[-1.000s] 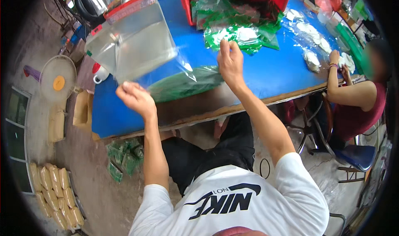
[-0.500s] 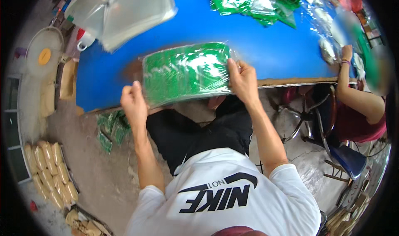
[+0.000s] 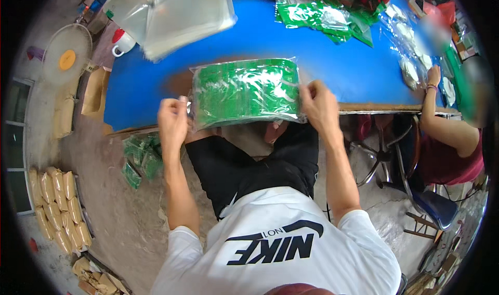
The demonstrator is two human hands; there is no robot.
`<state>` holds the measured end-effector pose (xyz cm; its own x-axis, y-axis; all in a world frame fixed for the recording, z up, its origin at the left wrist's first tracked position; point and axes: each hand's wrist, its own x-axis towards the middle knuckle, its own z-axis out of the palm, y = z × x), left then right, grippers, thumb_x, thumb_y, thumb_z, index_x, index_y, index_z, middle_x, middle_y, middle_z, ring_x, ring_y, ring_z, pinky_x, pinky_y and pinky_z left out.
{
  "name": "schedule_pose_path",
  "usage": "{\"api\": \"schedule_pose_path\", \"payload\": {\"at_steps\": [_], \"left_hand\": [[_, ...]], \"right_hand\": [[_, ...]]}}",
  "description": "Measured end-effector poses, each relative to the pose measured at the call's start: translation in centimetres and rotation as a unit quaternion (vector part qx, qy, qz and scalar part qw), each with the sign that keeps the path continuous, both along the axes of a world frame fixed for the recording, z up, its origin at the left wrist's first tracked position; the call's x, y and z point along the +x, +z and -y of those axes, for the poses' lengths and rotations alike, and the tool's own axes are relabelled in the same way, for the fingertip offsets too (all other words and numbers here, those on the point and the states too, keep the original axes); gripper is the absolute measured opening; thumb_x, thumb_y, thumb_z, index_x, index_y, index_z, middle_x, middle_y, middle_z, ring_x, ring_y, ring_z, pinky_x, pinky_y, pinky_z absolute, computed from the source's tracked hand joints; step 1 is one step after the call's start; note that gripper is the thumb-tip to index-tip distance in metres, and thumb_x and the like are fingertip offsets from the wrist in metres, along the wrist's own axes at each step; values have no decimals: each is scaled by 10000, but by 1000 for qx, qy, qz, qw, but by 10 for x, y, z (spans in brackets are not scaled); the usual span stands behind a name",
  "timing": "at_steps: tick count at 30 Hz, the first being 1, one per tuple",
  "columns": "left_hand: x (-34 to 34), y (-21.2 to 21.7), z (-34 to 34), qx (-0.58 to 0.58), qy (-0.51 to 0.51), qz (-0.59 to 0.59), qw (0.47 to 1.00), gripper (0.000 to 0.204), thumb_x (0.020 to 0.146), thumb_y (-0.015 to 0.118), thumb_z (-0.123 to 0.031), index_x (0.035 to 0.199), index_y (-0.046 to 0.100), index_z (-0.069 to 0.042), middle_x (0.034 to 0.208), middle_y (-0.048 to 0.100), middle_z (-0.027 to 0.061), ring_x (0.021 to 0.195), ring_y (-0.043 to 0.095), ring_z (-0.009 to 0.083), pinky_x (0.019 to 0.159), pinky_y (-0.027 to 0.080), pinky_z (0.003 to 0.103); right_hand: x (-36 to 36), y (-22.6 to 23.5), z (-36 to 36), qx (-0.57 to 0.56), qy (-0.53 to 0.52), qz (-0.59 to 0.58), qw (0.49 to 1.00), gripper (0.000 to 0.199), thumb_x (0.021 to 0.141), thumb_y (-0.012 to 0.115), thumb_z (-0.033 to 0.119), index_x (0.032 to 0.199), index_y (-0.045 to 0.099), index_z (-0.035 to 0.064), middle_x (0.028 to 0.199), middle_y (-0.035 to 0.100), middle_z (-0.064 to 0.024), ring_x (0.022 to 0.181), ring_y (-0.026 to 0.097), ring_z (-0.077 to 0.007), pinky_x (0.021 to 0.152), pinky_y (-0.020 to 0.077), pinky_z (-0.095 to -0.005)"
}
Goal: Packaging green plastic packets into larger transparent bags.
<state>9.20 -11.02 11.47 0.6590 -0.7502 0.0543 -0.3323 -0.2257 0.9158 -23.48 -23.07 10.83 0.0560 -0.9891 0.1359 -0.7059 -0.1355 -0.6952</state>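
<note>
- Fingers of my left hand [image 3: 173, 122] are pinched on the left edge of the clear bag of green packets [image 3: 244, 91]; my right hand [image 3: 320, 108] pinches its right edge the same way.
- Both hands grip tight, and the bag is stretched flat between them.
- It sits at the near edge of the blue table [image 3: 343, 66], its lower part hanging over my lap.
- It is a wide rectangle, glossy plastic, packed green inside.
- Up at the far left, a stack of empty clear bags [image 3: 171, 11] lies tilted on the table, a white mug [image 3: 122, 41] with a red top just beside it.
- Far right of centre, loose green packets [image 3: 317, 14] lie in a heap.
- On the floor to my left, more green packets [image 3: 140, 157], and further left a row of tan sacks [image 3: 54, 209].
- At the right, another person's hand [image 3: 432, 76] rests on the table edge.
</note>
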Motion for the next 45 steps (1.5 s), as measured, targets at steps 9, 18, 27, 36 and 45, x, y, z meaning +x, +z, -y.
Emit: {"api": "schedule_pose_path", "payload": {"at_steps": [9, 18, 27, 36, 45], "left_hand": [[-43, 30, 81, 10, -161, 369, 915, 491, 1051, 429, -356, 1372, 513, 6, 1401, 504, 276, 1333, 440, 425, 1130, 334, 476], [-91, -27, 18, -14, -37, 231, 972, 784, 1023, 508, -379, 1560, 112, 32, 1604, 127, 302, 1497, 156, 420, 1205, 171, 488], [-120, -62, -28, -66, 110, -56, 990, 737, 1045, 468, -428, 1492, 193, 90, 1462, 344, 331, 1309, 466, 381, 1044, 442, 449], [-117, -82, -23, -61, 146, -197, 968, 832, 1018, 373, -609, 1447, 366, 103, 1487, 378, 298, 1311, 469, 376, 1068, 427, 467], [-96, -91, -33, -146, 87, -411, 895, 883, 963, 333, -732, 1547, 273, -72, 1567, 328, 135, 1421, 330, 321, 1150, 304, 477]], "right_hand": [[129, 30, 18, -255, 234, -59, 937, 339, 957, 532, 245, 1165, 626, -5, 1153, 630, -219, 1174, 541, -396, 1036, 365, -602], [69, 13, -3, -196, 119, -44, 973, 822, 841, 648, 522, 1419, 448, -28, 1511, 314, -313, 1442, 212, -502, 1149, 120, -681], [54, 4, -11, -66, 15, 107, 992, 976, 857, 661, 536, 1528, 205, -5, 1323, 459, -346, 1137, 518, -514, 957, 434, -544], [36, 11, -1, 18, 99, 161, 982, 756, 869, 648, 559, 1283, 422, -31, 953, 641, -303, 917, 642, -470, 832, 491, -528], [56, 25, -14, 67, 138, 131, 979, 575, 832, 738, 509, 1088, 641, 3, 903, 718, -207, 857, 710, -363, 763, 542, -456]]}}
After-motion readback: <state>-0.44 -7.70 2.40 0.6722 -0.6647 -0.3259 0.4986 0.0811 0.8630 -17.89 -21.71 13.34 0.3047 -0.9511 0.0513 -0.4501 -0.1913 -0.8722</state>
